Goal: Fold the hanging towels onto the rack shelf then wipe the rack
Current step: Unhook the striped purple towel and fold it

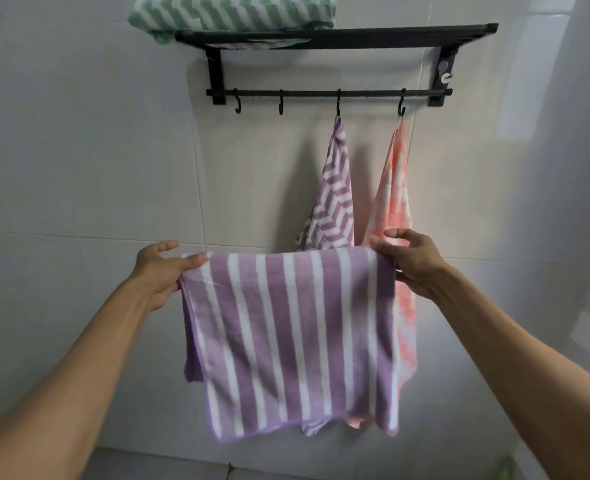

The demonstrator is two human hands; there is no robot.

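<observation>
A purple striped towel (293, 337) is being held up in front of the wall, pinched at its top edge by the left hand (163, 271) at the left corner and by the right hand (415, 263) at the right corner, with the fingers of both curled round the cloth. The towel is being kept doubled over, a second layer showing along its left side, so the folding step is judged to be in hand for this piece. On the rack shelf (356, 38) 1 green chevron towel (231, 15) is already lying folded at the left end. From the hooks of the lower bar (321, 92), 2 towels are still hanging: a purple chevron towel (333, 192) and a pink towel (395, 188), both partly hidden behind the held one. The next move is judged to call for another fold, the corners being brought together, before the bundle is lifted to the bare part of the shelf beside the green one. Wiping is not yet being attempted.
</observation>
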